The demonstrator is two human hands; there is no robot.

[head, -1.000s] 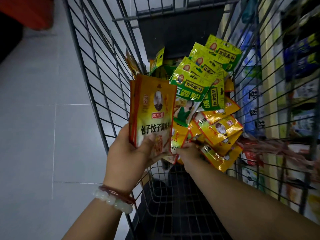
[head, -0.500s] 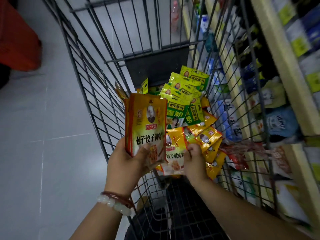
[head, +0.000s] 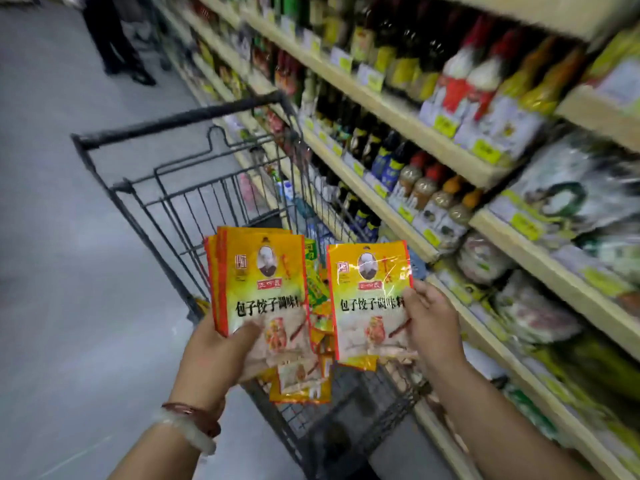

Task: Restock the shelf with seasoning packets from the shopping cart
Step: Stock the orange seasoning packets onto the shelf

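Shelf goods [head: 485,98] motion-blurred, labels unreadable. Cart [head: 180,188] contents mostly hidden behind held packets [head: 263,282]. Far person [head: 114,36] cut off.

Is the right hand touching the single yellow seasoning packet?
Touching: the head view shows the right hand pinching the single yellow seasoning packet at its right edge.

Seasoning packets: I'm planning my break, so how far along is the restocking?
Nothing visibly shelved yet. In hand: the left hand grips a stack of yellow packets, and the right hand pinches a single matching packet, both above the shopping cart. Left: more packets in the cart and placing everything on the shelf at right.
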